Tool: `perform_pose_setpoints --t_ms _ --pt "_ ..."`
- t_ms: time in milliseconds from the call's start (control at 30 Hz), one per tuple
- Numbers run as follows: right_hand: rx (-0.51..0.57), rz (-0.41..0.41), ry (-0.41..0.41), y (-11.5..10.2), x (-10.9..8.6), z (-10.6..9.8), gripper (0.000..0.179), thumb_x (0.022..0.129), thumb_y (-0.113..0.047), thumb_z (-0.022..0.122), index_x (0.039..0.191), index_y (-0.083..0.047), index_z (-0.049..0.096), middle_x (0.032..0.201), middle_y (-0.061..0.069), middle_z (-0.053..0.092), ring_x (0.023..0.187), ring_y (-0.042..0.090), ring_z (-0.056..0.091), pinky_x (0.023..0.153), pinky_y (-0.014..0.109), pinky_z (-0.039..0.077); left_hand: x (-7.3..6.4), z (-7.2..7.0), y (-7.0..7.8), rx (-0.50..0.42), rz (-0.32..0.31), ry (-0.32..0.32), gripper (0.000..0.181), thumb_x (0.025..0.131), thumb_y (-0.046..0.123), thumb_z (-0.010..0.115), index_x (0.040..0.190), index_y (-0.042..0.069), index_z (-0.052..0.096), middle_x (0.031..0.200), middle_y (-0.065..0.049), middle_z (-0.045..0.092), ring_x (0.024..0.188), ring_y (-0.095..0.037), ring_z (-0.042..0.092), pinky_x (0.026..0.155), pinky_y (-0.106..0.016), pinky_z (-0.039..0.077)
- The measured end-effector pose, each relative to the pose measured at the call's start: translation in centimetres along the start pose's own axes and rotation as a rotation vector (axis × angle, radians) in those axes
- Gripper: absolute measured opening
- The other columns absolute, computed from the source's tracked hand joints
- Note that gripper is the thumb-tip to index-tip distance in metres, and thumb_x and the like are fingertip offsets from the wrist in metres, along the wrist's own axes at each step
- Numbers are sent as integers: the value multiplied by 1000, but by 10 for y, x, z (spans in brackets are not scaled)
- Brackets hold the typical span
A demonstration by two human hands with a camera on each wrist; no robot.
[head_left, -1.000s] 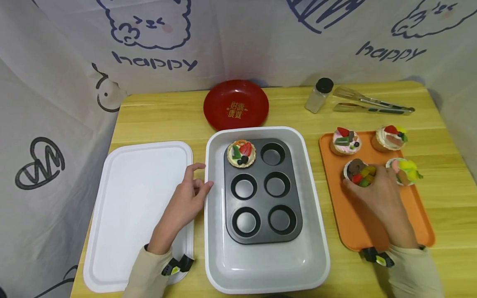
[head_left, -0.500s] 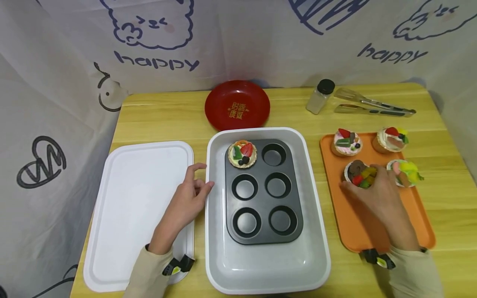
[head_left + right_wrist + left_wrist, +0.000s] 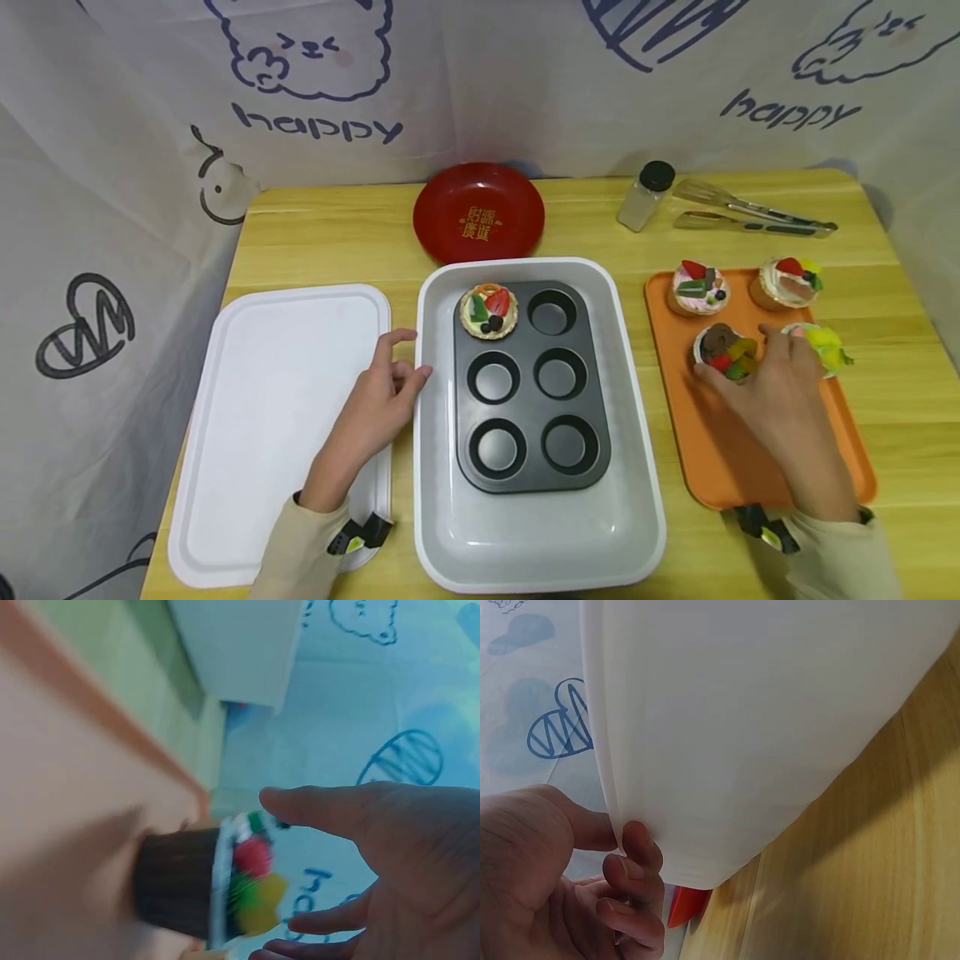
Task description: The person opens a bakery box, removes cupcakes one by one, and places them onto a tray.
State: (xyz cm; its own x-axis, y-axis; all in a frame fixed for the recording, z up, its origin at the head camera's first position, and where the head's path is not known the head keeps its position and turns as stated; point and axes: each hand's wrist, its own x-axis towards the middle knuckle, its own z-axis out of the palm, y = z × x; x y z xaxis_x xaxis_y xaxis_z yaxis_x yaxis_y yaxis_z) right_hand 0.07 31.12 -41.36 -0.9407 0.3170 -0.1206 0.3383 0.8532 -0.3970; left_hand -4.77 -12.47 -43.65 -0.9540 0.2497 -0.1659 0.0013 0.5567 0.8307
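Cupcake [image 3: 724, 350], choc w/ candy top, sits on orange tray [image 3: 705, 450]; right hand [image 3: 776, 392] fingers curled round it. Left hand [image 3: 375, 408] fingers relaxed, apart, tips touching white bin [image 3: 540, 533] edge, over lid [image 3: 262, 417].

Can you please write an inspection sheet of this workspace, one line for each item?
Surface: wooden table, lit evenly.
Job's things: chocolate cupcake on orange tray; muffin pan in white basin, one fruit cupcake in its far-left cup.
Clutter: white lid, red plate, shaker, tongs, three other cupcakes on the tray.
Grippers: right hand curls around the chocolate cupcake; left hand rests at the basin's edge.
Cables: nothing seen.
Surroundings: printed cloth backdrop.
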Motion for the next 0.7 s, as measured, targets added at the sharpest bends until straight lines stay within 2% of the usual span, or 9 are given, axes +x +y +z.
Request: perform_pose_setpoints --t_ms 133,200,333,500,700 --pt "-2 -84 118 -15 -6 -6 88 85 -31 80 141 18 33 124 42 38 109 56 38 85 65 35 0 0 0 -4 -12 -2 47 103 25 56 144 13 34 74 -4 64 61 -18 53 57 -31 44" --pt "17 -116 131 -25 -8 -10 85 85 -29 79 142 16 35 125 41 39 108 55 39 85 64 34 1 -1 1 -5 -10 -3 47 103 24 56 144 12 34 74 -4 64 61 -18 53 56 -31 44" --pt "81 -185 99 -51 -6 -17 83 88 -30 76 145 13 34 130 39 38 112 52 40 89 66 35 1 -1 1 2 5 5 47 103 24 56 143 12 34 72 -3 62 59 -17 52 55 -31 43" --pt "157 -252 42 -92 3 -24 84 89 -40 74 149 2 34 140 30 38 121 46 42 97 64 37 2 -1 0 11 11 6 47 103 24 55 144 12 34 72 -3 62 59 -17 52 56 -31 43" --pt "215 -348 -36 -141 18 -22 82 88 -40 75 149 -1 36 140 22 41 124 39 44 97 59 41 2 0 -1 8 7 5 47 103 23 56 143 12 35 71 -3 61 59 -16 51 56 -30 43"
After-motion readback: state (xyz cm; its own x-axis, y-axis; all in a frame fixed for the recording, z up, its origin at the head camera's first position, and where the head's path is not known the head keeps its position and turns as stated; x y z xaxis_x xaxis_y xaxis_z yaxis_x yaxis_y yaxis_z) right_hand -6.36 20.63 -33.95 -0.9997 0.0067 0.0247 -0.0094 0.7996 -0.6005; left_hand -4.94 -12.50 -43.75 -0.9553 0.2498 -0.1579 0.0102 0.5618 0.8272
